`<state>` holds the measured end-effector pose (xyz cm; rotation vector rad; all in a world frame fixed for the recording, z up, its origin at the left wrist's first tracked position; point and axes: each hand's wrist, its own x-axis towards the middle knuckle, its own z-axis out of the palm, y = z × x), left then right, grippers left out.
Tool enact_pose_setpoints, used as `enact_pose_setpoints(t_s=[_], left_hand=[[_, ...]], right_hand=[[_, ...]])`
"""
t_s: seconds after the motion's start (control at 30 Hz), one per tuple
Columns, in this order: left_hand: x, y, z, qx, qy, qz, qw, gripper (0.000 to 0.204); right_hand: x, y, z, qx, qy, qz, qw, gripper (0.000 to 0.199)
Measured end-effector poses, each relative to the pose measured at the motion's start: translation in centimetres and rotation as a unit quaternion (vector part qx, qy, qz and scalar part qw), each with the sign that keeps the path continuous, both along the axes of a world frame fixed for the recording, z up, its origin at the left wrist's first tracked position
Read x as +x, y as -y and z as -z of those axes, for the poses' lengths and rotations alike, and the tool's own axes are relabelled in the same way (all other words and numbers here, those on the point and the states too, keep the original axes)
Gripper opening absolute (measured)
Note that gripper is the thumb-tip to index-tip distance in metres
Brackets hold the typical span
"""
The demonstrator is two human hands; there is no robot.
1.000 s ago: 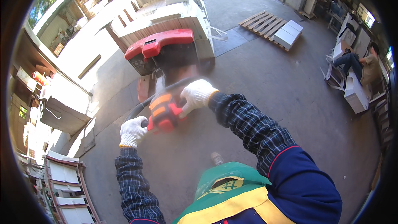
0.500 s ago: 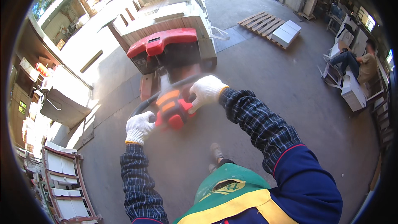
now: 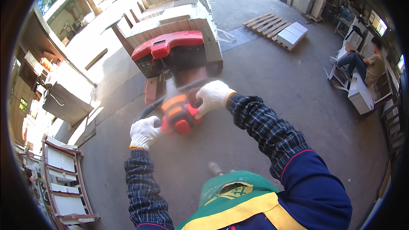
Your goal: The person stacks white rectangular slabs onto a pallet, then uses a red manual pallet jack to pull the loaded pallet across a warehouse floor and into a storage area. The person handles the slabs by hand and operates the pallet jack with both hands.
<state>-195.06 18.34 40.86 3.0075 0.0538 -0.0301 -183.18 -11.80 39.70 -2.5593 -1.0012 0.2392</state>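
Centre of frame: gloved left hand (image 3: 144, 132) and right hand (image 3: 213, 96) each closed around the black loop handle (image 3: 147, 110) of a red pallet truck (image 3: 170, 55), which carries stacked slabs (image 3: 170, 21) at upper centre.

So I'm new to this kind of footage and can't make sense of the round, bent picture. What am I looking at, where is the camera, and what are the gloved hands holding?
The camera sits on a person's head and looks down through a very wide lens, so straight edges bend and the corners go dark. The two arms in checked sleeves coming from the lower edge are that person's own.

Both hands wear white gloves. The left hand and the right hand each grip a side of the black loop handle, which has a red and orange control head between them. This handle steers the red powered pallet truck ahead, which carries a load of pale slabs in a wooden crate.

The ground is a concrete floor. Further off lie a wooden pallet with a pale block, and a seated person at the right.
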Motion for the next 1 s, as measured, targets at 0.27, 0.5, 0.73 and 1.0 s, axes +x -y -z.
enact_pose_setpoints(t_s=[0.27,0.5,0.73,1.0], left_hand=[[-3.5,1.9,0.1,0.009,0.032,0.005,0.999,0.047],[-6.7,4.1,-0.1,-0.002,0.024,-0.009,1.000,0.050],[-9.1,5.6,-0.1,0.001,0.031,-0.001,1.000,0.053],[-11.9,6.9,0.6,0.021,0.040,0.003,0.999,0.054]], right_hand=[[-2.9,2.0,0.4,0.020,0.003,-0.015,1.000,0.062],[-5.5,3.7,0.8,0.015,0.001,-0.019,1.000,0.065],[-8.0,5.3,0.6,0.024,0.009,-0.021,0.999,0.065],[-11.4,7.4,-0.2,0.010,0.006,-0.007,1.000,0.064]])
